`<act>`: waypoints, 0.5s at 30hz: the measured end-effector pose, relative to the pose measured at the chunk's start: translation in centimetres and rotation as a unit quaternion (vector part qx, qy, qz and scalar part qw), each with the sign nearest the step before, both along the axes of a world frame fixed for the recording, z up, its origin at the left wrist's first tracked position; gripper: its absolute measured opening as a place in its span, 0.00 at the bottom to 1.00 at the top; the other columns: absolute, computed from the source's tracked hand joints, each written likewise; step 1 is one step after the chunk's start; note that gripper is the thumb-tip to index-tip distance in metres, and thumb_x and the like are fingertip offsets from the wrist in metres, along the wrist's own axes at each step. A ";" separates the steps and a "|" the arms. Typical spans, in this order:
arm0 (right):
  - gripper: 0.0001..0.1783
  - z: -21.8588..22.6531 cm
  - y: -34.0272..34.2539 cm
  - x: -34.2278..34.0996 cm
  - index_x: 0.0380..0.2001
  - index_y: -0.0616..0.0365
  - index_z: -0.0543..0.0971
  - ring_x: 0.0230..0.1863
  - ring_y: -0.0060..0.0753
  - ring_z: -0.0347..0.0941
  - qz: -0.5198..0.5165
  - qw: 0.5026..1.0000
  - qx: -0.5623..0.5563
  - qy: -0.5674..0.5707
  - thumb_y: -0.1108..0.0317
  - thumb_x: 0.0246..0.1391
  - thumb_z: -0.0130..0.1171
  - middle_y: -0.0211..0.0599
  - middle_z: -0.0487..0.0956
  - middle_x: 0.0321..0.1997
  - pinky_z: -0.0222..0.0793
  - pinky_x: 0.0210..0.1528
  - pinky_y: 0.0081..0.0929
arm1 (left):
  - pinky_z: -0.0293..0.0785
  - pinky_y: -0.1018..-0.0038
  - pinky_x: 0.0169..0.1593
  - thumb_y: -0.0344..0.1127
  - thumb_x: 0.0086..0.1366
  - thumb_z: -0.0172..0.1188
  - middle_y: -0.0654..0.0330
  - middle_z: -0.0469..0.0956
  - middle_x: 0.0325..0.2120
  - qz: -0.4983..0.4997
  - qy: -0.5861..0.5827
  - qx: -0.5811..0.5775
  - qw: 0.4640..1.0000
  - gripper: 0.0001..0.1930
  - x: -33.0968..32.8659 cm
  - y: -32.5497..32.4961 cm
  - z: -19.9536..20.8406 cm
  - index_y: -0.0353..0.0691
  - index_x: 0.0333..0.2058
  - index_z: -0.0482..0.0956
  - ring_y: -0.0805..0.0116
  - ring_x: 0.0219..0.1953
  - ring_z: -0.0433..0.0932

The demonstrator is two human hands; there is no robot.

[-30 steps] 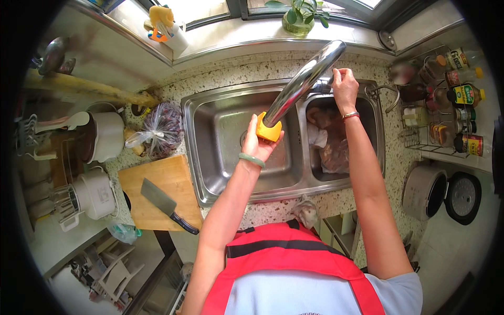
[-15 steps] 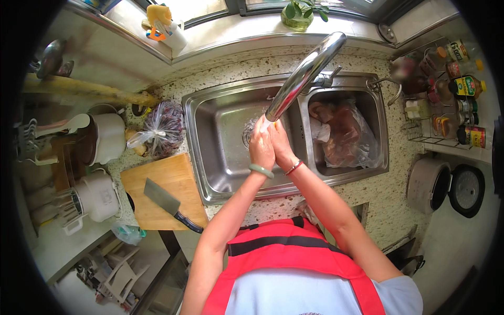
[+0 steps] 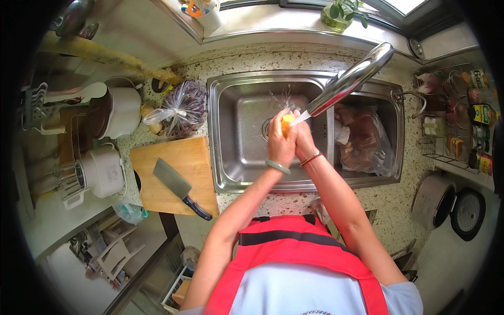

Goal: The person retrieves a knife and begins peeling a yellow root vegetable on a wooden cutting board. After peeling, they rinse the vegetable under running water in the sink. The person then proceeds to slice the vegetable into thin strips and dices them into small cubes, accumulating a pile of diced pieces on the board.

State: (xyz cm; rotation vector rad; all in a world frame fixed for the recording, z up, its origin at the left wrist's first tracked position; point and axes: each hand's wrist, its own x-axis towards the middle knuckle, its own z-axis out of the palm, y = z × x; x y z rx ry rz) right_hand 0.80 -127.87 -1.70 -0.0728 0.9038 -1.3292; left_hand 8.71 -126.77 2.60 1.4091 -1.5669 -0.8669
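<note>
Over the large left basin of the steel sink (image 3: 223, 152), both of my hands are closed together round an orange-yellow, round-ended piece (image 3: 287, 119) that looks like a carrot. My left hand (image 3: 282, 144) wraps it from the left, and a pale green bangle circles that wrist. My right hand (image 3: 304, 140) presses against it from the right, with a red bracelet on the wrist. Water runs from the chrome faucet (image 3: 352, 79) onto the piece and splashes up behind it. Most of the piece is hidden by my fingers.
A cleaver (image 3: 173, 178) lies on the wooden cutting board (image 3: 149, 202) left of the sink. Behind the board sits a tied plastic bag (image 3: 184, 107) of dark produce. The right basin holds a clear bag of raw meat (image 3: 365, 144). A spice rack (image 3: 462, 121) stands far right.
My view has shifted, so the sink sits farther right. My hands have parted slightly at the top, uncovering the orange-yellow piece, and water now splashes behind it.
</note>
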 end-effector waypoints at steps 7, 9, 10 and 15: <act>0.20 4.6 3.1 0.4 0.54 0.57 0.71 0.47 0.28 0.74 0.061 0.997 -0.011 0.038 0.60 0.62 0.56 0.33 0.76 0.47 0.75 0.44 0.29 | 0.74 0.74 0.48 0.51 0.74 0.45 0.57 0.78 0.41 0.056 0.360 0.243 0.899 0.21 1.8 -2.1 -1.6 0.38 0.45 0.74 0.68 0.43 0.77; 0.25 5.2 3.7 1.6 0.56 0.54 0.69 0.50 0.27 0.73 0.037 0.998 0.004 0.055 0.61 0.58 0.63 0.32 0.74 0.51 0.75 0.45 0.29 | 0.76 0.72 0.48 0.53 0.76 0.37 0.54 0.82 0.37 0.035 0.326 0.337 0.883 0.26 2.5 -2.6 -0.6 0.37 0.40 0.76 0.65 0.41 0.79; 0.25 5.6 3.6 1.3 0.56 0.54 0.69 0.49 0.27 0.73 0.048 0.995 0.020 0.080 0.60 0.59 0.63 0.32 0.74 0.51 0.75 0.44 0.29 | 0.76 0.71 0.49 0.52 0.76 0.38 0.54 0.81 0.38 0.038 0.335 0.304 0.891 0.25 2.1 -2.4 -0.9 0.36 0.41 0.76 0.65 0.42 0.79; 0.15 3.5 2.8 0.1 0.47 0.58 0.75 0.44 0.22 0.73 0.056 0.981 0.058 0.176 0.59 0.65 0.54 0.30 0.77 0.42 0.74 0.41 0.26 | 0.66 0.70 0.58 0.46 0.73 0.48 0.56 0.73 0.48 0.059 0.219 0.144 0.963 0.20 -0.2 0.7 -2.3 0.36 0.53 0.68 0.66 0.52 0.71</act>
